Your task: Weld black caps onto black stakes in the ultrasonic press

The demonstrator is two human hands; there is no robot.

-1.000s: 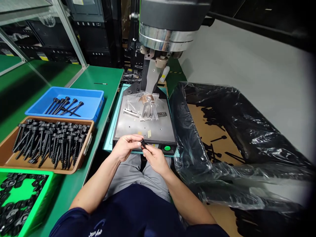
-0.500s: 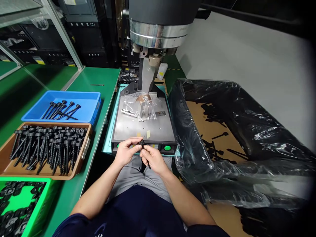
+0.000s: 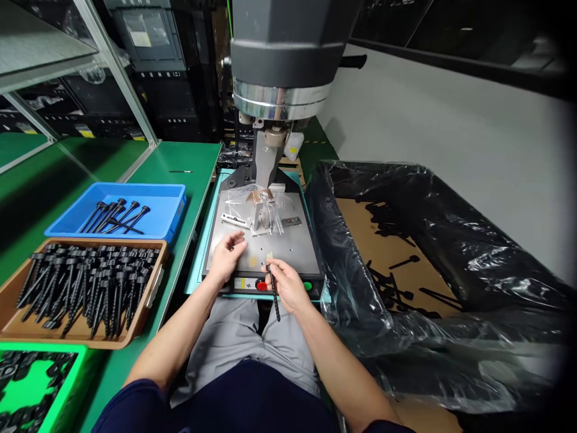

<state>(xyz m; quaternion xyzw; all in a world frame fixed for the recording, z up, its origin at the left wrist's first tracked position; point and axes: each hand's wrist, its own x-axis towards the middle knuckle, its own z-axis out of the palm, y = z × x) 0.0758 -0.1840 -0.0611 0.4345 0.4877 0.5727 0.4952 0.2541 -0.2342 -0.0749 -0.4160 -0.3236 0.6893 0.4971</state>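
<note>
Rod (image 3: 275,297), black and ribbed, is in the right hand (image 3: 288,285) — pinched near its top between thumb and fingers, with the rest hanging down at a slight tilt. The grip hides part of the upper end, so can't tell its exact shape. That puts it right at the front edge of the press plate (image 3: 291,245), just beside the red button (image 3: 261,285); the green button (image 3: 308,286) sits by the knuckles.

Left hand (image 3: 226,255) is over the plate's left front, fingers loosely curled and a fairly wide gap to the thumb. Can't tell if it's actually touching the metal.

Further back on the plate there's a fixture (image 3: 262,218) with clear plastic (image 3: 237,194) bunched around it, and the press head (image 3: 282,99) hangs above.

Left side is the green desk (image 3: 198,157): blue tray (image 3: 174,218) with a few headed rods, brown tray (image 3: 22,325) heaped with them, then a green bin (image 3: 70,394) of small black parts. Over on the right — a box lined with black plastic (image 3: 455,240), more rods scattered on its cardboard (image 3: 351,219).
</note>
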